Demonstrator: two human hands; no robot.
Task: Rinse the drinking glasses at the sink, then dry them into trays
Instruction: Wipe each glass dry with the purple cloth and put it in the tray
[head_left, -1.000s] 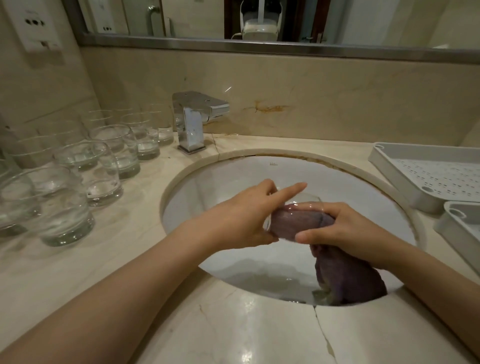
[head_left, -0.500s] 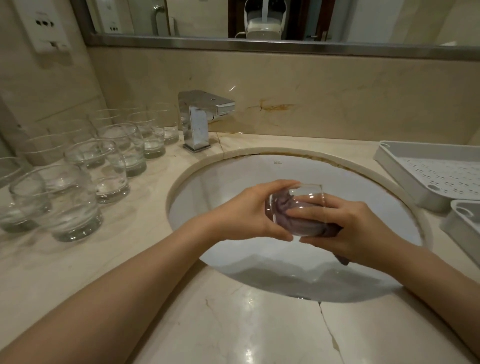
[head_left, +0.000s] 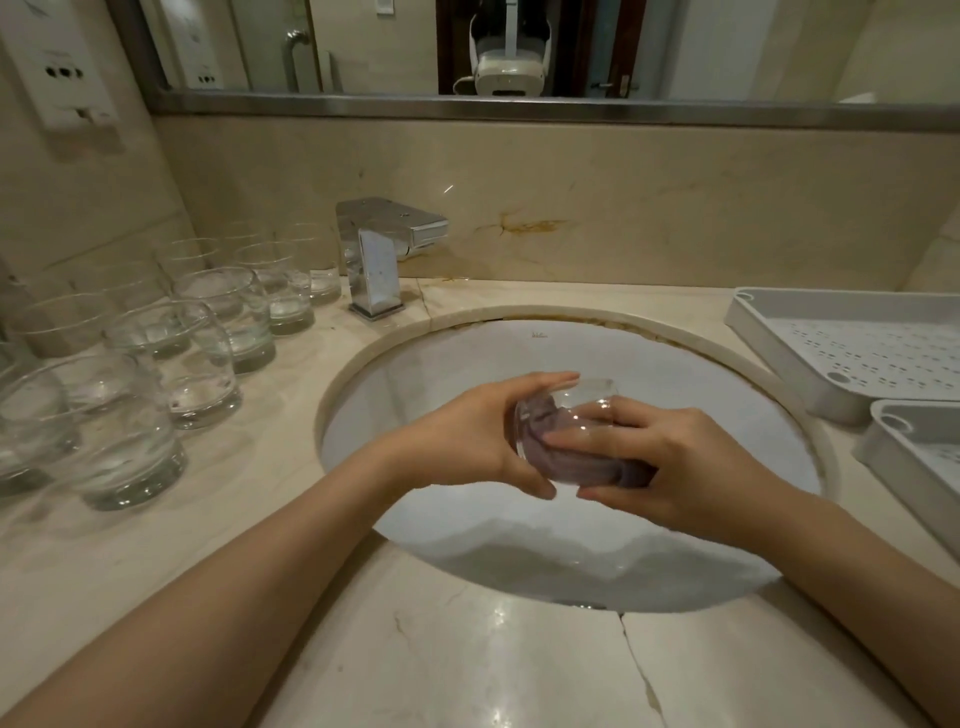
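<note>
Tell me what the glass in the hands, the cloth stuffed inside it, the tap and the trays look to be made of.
Glass: clear glass, glossy; the cloth shows through its wall.
Cloth: soft purple fabric, matte and bunched in folds; possibly microfibre.
Tap: polished metal, probably chrome; mirror-like reflections.
Trays: white, matte, perforated floors; most likely moulded plastic.

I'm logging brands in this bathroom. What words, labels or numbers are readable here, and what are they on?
Nothing reads clearly.
Small dark mark on the sink's back wall: probably a maker's logo, too small to read.
Wall socket plate: faint marks, blurred.
Tap, glasses, trays: no text visible.
</note>
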